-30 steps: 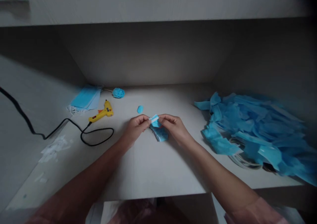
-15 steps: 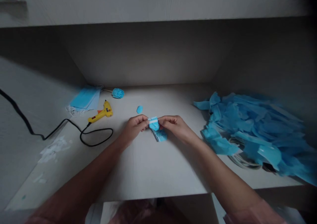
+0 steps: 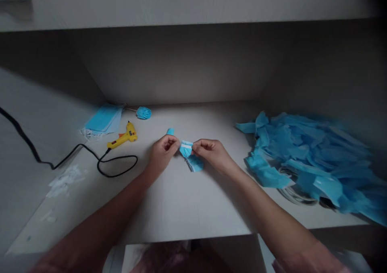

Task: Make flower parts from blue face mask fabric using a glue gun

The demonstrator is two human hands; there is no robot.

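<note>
My right hand pinches the right edge of a small blue cloth piece with a white strip across it. Beside its left edge, my left hand has thumb and forefinger pressed together. Whether those fingertips grip anything is too small to tell. Under the held piece, other blue cloth pieces lie on the white tabletop. Partly behind my left hand sits a small blue cut piece.
At left lie a yellow glue gun with a looped black cord, blue face masks and a blue cloth rose on a stem. A blue cloth heap covers the right side. An overhanging panel is above.
My left hand has shifted slightly left from the held piece and its fingers have curled more. It now partly covers the small cut piece behind. My right hand still holds the cloth piece.
</note>
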